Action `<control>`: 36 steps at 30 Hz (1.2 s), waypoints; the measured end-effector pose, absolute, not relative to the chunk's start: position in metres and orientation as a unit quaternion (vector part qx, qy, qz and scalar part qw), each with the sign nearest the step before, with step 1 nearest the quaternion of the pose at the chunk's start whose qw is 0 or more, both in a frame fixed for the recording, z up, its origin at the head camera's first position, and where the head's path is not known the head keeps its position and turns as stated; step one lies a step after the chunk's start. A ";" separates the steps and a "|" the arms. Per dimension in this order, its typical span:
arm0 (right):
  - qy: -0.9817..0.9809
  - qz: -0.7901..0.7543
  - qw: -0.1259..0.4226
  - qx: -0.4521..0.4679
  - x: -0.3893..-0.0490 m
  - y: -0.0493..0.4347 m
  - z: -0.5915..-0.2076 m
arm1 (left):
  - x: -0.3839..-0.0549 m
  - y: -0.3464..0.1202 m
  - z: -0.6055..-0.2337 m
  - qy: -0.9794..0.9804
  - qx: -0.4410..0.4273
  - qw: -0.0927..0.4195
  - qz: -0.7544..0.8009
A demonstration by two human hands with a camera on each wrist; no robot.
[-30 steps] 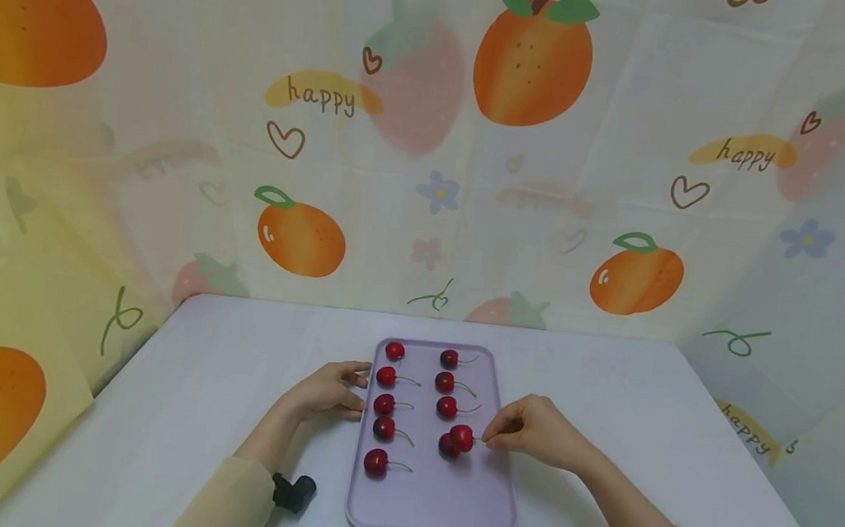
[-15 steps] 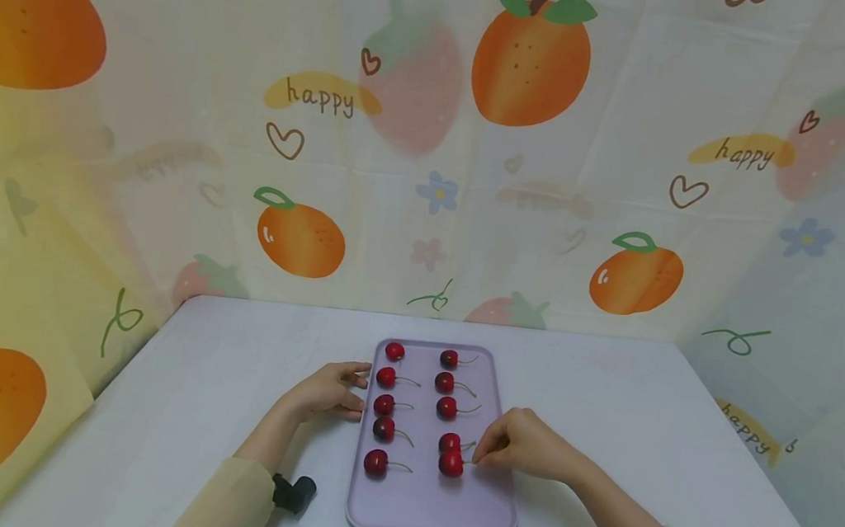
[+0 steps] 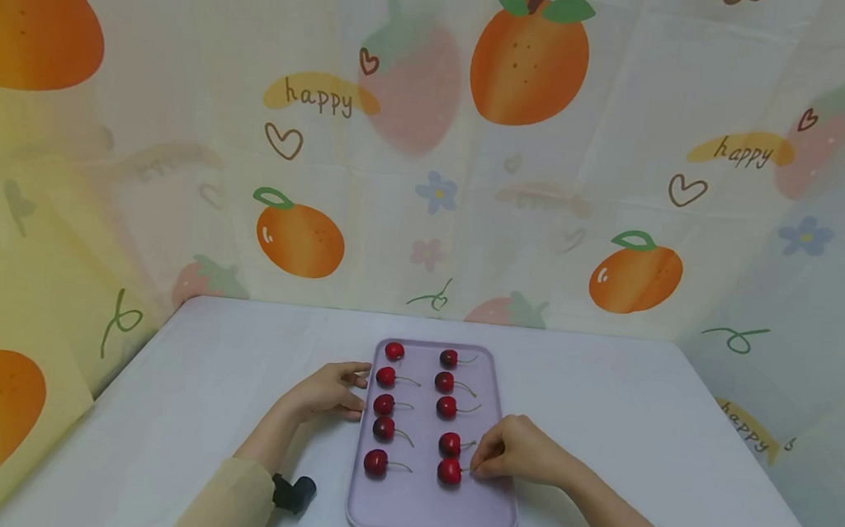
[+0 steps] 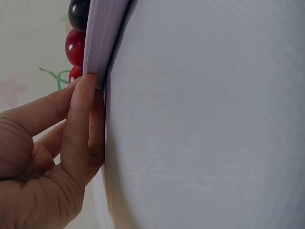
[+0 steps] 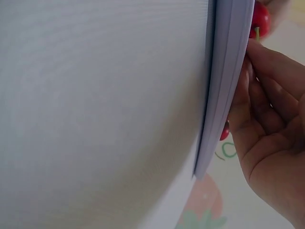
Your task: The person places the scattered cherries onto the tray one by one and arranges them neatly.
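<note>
Two columns of red cherries with stems lie on a pale purple tray (image 3: 432, 517). At the near end of the right column, a cherry (image 3: 449, 472) sits just below another cherry (image 3: 449, 444). My right hand (image 3: 523, 452) pinches its stem over the tray's right side; the right wrist view shows the stemmed cherry (image 5: 260, 20) at the fingertips. Against the tray's left edge rests my left hand (image 3: 326, 390), its fingers extended. In the left wrist view, the left hand's fingertip (image 4: 85, 86) touches the tray's rim (image 4: 102, 38), with several cherries partly hidden behind it.
The tray stands on a white table (image 3: 234, 381). A backdrop (image 3: 549, 174) printed with fruit hangs behind the table. Dark wrist cameras, such as the left one (image 3: 294, 493), sit at both sleeves.
My right hand has moved toward the near end of the tray, carrying its cherry from over the fourth one to below it in the right column. The left hand has stayed still.
</note>
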State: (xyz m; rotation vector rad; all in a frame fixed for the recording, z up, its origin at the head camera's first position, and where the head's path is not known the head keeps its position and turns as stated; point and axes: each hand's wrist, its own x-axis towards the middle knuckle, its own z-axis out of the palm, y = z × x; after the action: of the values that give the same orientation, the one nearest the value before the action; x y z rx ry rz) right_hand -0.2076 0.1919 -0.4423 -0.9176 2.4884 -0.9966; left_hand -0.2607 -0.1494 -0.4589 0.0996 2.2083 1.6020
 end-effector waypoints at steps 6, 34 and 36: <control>0.871 -0.346 0.154 -0.313 -0.209 0.192 -0.445 | -0.262 -0.151 -0.459 0.788 0.043 0.207 0.578; 0.861 -0.381 0.177 -0.286 -0.212 0.197 -0.450 | -0.262 -0.153 -0.462 0.795 0.028 0.201 0.572; 0.859 -0.383 0.178 -0.289 -0.212 0.198 -0.451 | -0.262 -0.153 -0.462 0.794 0.028 0.200 0.574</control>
State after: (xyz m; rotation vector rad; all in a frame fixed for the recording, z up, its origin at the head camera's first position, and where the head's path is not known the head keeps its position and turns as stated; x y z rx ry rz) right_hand -0.2123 0.1976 -0.4513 -0.8171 2.4301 -1.0848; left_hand -0.2615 -0.1532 -0.4618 0.0795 2.2184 1.6044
